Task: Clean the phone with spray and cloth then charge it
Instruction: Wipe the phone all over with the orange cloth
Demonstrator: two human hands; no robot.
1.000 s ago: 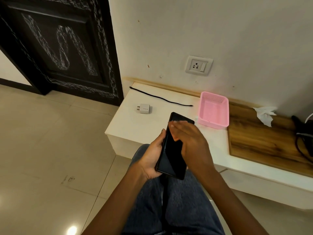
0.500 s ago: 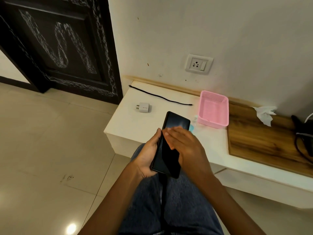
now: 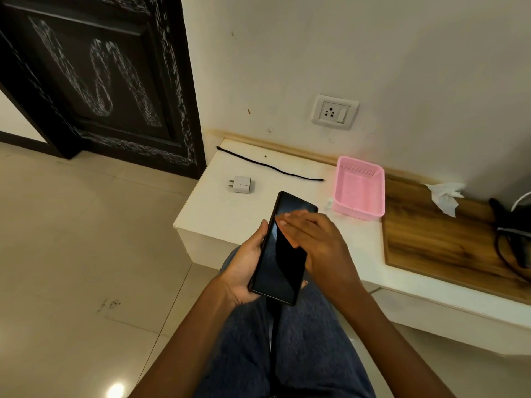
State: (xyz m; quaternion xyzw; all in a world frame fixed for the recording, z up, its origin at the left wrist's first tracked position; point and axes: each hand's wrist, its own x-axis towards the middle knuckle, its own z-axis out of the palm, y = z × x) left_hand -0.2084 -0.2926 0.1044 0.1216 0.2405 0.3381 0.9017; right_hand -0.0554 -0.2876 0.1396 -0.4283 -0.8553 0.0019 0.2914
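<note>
Two hands meet over our lap: our left hand [image 3: 244, 265] cradles the black phone [image 3: 283, 248] from beneath, thumb along its left edge and fingers wrapped under it, so that hand is clamped on the phone, while our right hand [image 3: 319, 242] lies flat with its fingers [image 3: 293, 222] spread across the upper half of the dark screen; we cannot tell whether a cloth sits under that palm. The phone tilts with its top end toward the white ledge [image 3: 218, 214] and hangs above our jeans [image 3: 310, 349], just short of the ledge's front edge. On the ledge, a white charger adapter [image 3: 240, 184] rests near the left end, a black cable [image 3: 270, 167] stretches behind it toward the pink basket [image 3: 359, 191], and a small clear bottle [image 3: 329, 204] peeks out just beside the basket. A wooden board [image 3: 442, 239] carries a crumpled tissue [image 3: 445, 196] to the right. The wall socket [image 3: 334, 112] sits above the ledge. Open tiled floor [image 3: 80, 254] spreads to our left. The adapter's print is too small to read.
</note>
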